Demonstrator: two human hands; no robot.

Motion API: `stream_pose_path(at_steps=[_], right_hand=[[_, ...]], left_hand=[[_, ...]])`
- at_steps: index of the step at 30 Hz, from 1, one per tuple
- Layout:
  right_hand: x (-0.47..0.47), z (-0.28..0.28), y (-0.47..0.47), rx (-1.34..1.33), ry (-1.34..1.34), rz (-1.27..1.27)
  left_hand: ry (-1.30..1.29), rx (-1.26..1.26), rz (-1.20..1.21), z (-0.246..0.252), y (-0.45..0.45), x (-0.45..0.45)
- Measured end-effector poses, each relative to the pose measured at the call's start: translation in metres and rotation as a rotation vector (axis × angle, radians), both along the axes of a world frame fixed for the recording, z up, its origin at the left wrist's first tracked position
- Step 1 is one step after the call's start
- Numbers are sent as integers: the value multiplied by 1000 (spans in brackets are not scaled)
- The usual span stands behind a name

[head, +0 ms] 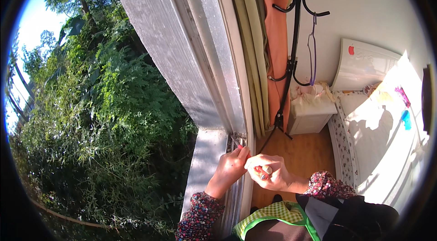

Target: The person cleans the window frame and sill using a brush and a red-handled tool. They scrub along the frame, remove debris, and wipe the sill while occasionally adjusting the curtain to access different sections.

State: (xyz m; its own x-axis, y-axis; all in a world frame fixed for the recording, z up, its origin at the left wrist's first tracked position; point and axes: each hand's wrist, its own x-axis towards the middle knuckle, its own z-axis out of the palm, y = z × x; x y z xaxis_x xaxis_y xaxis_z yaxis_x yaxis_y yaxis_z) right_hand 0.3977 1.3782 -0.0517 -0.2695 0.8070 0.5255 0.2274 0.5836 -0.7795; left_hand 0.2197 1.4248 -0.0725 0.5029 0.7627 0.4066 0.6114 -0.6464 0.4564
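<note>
Both hands meet over the bottom track of a window frame, close to its corner. My left hand is closed around the front of a thin tool with a red part, whose narrow tip points into the dirty corner of the track. What kind of tool it is, I cannot tell. Right beside it, my right hand is curled around a wooden-looking handle end and something reddish; whether these belong to the same tool is unclear. Floral sleeves cover both forearms.
Outside the window stand trees and bamboo. Green and orange curtains hang along the frame beside a black coat stand with a purple hanger. Behind are a white bedside cabinet and a bed on a wooden floor.
</note>
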Motion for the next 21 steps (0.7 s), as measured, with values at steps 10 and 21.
stream_pose_path(at_steps=[10,21], right_hand=[[9,4,-3,79,123,83],[-12,-7,-3,-76,30,187]], left_hand=[[49,33,8,6,-14,1],[246,-43,-186,38,-4,-19]])
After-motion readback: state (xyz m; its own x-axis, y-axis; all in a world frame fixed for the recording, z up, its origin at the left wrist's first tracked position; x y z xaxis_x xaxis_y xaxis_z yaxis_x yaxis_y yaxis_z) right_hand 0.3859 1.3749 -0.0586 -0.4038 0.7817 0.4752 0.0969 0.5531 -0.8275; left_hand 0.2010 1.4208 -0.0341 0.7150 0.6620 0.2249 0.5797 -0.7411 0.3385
